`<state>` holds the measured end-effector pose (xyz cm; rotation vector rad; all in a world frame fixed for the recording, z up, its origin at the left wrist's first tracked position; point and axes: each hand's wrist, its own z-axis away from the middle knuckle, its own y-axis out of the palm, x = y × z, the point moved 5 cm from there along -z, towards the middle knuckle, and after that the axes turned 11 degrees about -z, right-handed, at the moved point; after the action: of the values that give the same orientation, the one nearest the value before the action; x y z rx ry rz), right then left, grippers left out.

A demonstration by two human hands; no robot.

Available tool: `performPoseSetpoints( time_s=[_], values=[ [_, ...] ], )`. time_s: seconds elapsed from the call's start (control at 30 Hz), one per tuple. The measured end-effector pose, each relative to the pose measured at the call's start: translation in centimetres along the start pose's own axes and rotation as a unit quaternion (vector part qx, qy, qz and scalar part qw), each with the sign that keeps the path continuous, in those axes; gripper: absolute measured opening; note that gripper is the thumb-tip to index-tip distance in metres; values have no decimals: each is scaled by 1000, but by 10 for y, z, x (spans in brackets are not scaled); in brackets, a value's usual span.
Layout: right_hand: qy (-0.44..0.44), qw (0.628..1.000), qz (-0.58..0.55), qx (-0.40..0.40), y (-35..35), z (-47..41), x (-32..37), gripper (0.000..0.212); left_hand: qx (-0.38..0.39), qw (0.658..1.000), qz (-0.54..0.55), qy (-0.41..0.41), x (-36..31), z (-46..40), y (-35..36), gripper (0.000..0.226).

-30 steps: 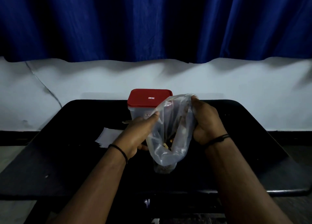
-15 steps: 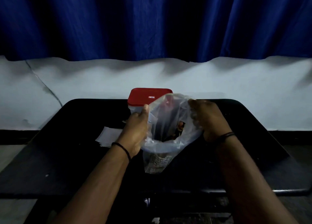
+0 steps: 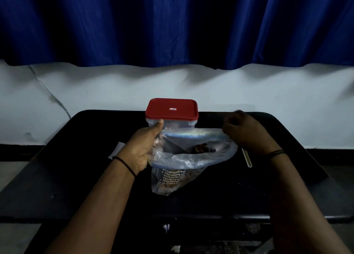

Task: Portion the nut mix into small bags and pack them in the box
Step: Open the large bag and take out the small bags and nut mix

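A clear plastic zip bag (image 3: 178,169) with printed white text stands on the black table (image 3: 76,186), its mouth stretched wide. Dark nut mix (image 3: 203,148) shows deep inside it. My left hand (image 3: 142,148) grips the bag's left rim, thumb up. My right hand (image 3: 247,133) pinches the right rim, fingers curled and slightly blurred. Behind the bag stands a clear box with a red lid (image 3: 171,110), lid on.
A white slip of paper (image 3: 116,150) lies left of my left wrist. A thin pale stick (image 3: 247,158) lies on the table by my right wrist. The wall and a blue curtain (image 3: 172,23) rise behind the table.
Both hands have pulled apart, stretching the bag's mouth wide open. The bag has dropped lower and the nut mix inside is more exposed.
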<state>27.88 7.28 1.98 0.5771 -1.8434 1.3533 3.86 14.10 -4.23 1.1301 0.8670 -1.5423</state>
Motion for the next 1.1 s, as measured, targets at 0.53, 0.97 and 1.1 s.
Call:
performPoseSetpoints(
  time_s=[0.53, 0.97, 1.1],
  values=[
    [-31, 998, -26, -44, 35, 6, 22, 40, -208, 927, -272, 154, -13, 4, -1, 64],
    [37, 972, -208, 106, 54, 16, 30, 24, 1, 996, -6, -89, 19, 19, 40, 27],
    [110, 958, -235, 122, 54, 21, 26, 19, -2, 994, 44, -101, 20, 17, 42, 18]
  ],
)
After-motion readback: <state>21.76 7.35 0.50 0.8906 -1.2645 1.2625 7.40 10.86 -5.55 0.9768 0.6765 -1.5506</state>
